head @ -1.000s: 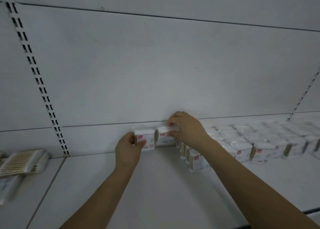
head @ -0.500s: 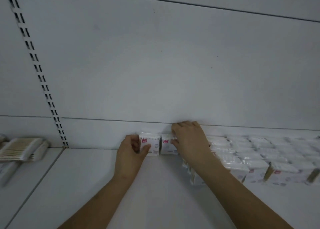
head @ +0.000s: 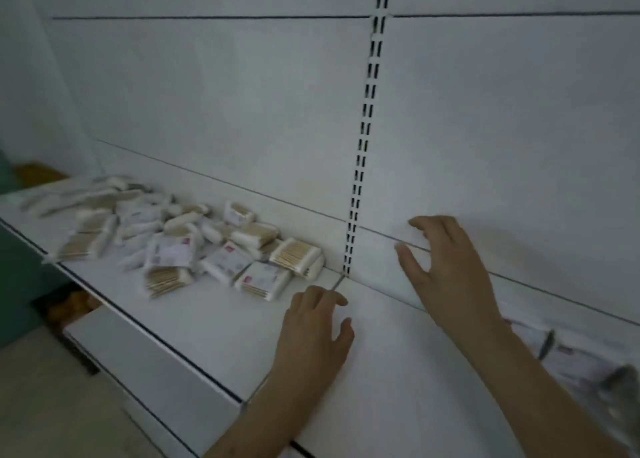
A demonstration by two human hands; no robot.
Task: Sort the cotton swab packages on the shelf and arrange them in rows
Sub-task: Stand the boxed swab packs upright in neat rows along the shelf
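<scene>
A loose heap of cotton swab packages lies on the left part of the white shelf, white wrappers with red marks and wooden sticks showing. My left hand hovers over the bare shelf just right of the heap, fingers loosely bent, holding nothing. My right hand is raised in front of the back panel, fingers spread and empty. At the far right edge, blurred arranged packages show behind my right forearm.
A slotted upright rail runs down the white back panel between the heap and my right hand. A lower shelf juts out beneath. Orange items sit in the dark space at lower left.
Both hands have let go of the upright packages at the back wall. The view has swung left, bringing the loose heap into sight, and both hands have moved left with it.
</scene>
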